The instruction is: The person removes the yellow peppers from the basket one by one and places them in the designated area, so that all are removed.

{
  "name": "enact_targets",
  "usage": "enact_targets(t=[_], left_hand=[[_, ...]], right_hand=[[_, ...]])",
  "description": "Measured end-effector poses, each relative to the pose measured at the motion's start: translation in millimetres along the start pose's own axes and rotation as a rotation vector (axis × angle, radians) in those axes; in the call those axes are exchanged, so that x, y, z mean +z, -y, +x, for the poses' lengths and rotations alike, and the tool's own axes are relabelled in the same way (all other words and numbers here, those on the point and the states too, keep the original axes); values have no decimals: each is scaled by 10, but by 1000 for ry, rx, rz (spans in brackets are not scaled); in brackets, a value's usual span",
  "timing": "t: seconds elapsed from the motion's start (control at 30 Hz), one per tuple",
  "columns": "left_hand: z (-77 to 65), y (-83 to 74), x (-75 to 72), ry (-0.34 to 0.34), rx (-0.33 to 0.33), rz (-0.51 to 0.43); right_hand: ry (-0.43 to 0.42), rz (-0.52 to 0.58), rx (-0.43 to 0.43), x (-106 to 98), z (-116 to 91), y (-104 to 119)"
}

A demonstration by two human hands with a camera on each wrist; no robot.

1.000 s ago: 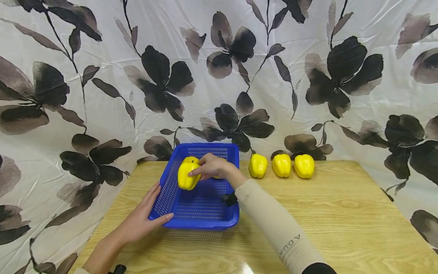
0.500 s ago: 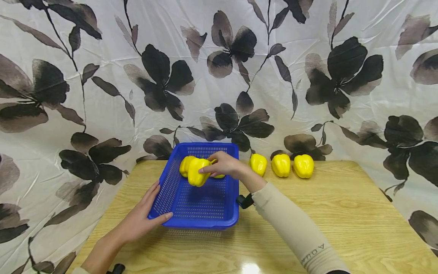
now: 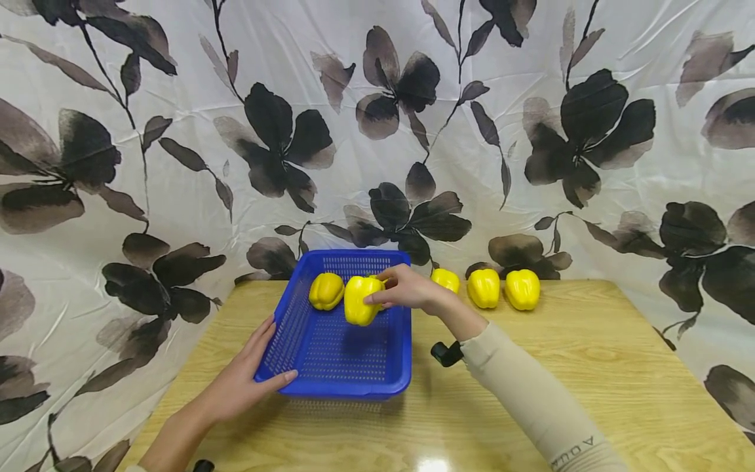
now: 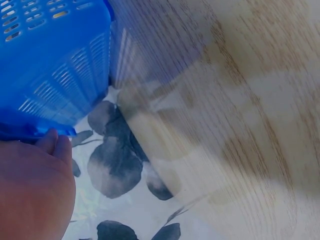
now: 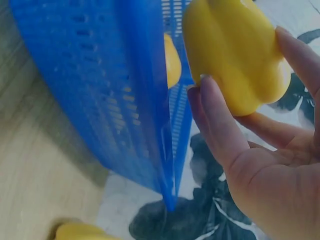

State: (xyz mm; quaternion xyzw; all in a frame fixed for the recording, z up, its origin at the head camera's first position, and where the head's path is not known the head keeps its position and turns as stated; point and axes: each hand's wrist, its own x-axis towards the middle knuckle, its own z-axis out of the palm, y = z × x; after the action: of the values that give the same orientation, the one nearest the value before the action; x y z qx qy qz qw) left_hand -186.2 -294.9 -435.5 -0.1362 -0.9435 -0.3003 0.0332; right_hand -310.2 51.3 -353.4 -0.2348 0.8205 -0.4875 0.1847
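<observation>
A yellow bell pepper (image 3: 362,300) is pinched between the thumb and fingers of my right hand (image 3: 409,288), held up over the right half of the blue plastic basket (image 3: 354,388). In the right wrist view, the fingertips press on both sides of that pepper (image 5: 235,55), beside the basket's rim. My left hand (image 3: 244,367) grips the basket at its near left corner, thumb over the front rim and fingers along the left side. Another yellow bell pepper (image 3: 326,292) lies in the basket's back left part. The basket floor behind the held pepper is hidden.
Several yellow bell peppers stand in a row on the wooden table (image 3: 531,373), right of the basket; the rightmost pepper (image 3: 522,290) is furthest from it. My right forearm partly covers the nearest pepper (image 3: 445,280). A floral cloth (image 3: 377,157) hangs behind the table.
My right hand has moved right with the held pepper, from the basket's left side toward its right side, uncovering the pepper at back left. The left hand and basket stay in place.
</observation>
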Motion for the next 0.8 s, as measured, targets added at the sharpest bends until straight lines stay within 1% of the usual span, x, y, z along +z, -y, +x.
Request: enact_targets(t=[0.17,0.37,0.57,0.63,0.8], left_hand=[[-7,1,6,2,-7,-5],[0,7,15,6,-20,-8],[-8,6,17,14,-33,-10],[-9,7,15,14,-32,-11],[-2,10,12,7,-20,-12]], right_hand=[[16,-42,-49,-93,-127,-28],[-18,-125,-68,-202,-266,-52],[-46,-179,-72,-316,-348,-128],[-46,-177,-78,-361,-375,-152],[-33,-133,-58,-468,-472,-176]])
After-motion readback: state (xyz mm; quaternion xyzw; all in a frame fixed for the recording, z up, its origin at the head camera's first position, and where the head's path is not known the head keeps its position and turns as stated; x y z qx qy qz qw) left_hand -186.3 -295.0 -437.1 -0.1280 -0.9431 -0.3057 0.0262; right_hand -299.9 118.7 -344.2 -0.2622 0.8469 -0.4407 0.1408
